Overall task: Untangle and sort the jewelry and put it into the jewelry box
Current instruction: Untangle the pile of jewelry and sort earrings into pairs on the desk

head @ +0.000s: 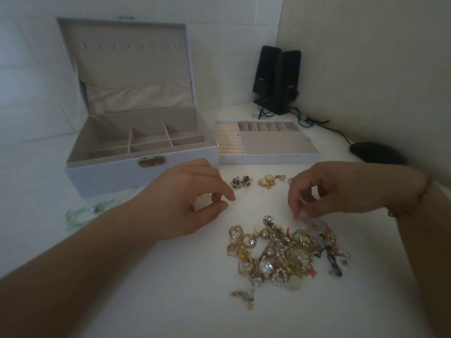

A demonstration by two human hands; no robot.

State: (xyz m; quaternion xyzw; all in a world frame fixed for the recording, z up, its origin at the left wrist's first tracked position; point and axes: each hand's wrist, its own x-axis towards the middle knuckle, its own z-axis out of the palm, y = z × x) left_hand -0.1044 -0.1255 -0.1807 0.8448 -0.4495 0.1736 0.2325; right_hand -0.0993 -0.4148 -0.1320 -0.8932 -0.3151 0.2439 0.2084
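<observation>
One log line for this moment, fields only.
box: open, empty | tray: out | pile: tangled | left hand: pinching, contents unclear | right hand: picking at pile

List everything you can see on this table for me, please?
Jewelry box: one, white, lid open, back left.
Insert tray: one, white with beige lining, right of the box.
Tangled jewelry pile: one, mostly gold and pearl, front centre.
Dark star earrings: two, before the box.
Gold coin charms: one cluster, before the tray.
Green ribbon: one, left edge.
Speakers: two, black, back corner.
Mouse: one, black, right.
Left hand: fingers curled, above table.
Right hand: pinching at the pile.
</observation>
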